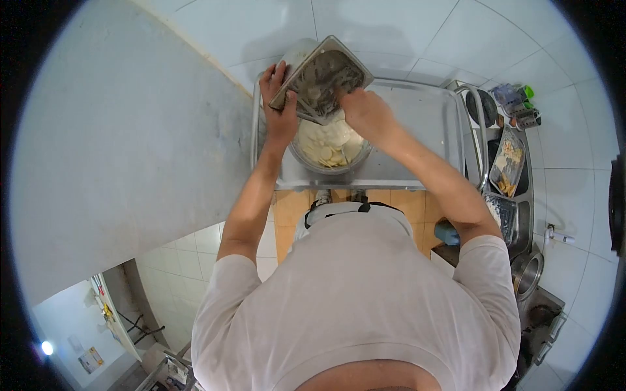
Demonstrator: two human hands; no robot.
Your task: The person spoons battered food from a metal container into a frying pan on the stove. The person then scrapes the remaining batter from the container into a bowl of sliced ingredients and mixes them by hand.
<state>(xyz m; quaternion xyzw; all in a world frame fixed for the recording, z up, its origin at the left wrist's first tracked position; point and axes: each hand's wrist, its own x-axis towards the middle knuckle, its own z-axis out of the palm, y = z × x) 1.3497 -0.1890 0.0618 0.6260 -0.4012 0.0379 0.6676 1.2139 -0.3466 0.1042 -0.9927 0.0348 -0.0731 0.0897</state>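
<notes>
My left hand grips the side edge of a rectangular metal pan, fingers outside and thumb at the rim. The pan is tilted, its open side facing me, and its inside is smeared with pale residue. Its lower corner hangs over a round bowl of pale, flat slices in a creamy white mix. Closed at the pan's right lower side is my right hand. Its fingertips are partly hidden, and I cannot make out what they hold.
Under the bowl is a metal cart with a raised tubular rail. On the right, a counter carries a tray of food pieces, a dark pan, cups and a metal pot. A grey wall stands close on the left.
</notes>
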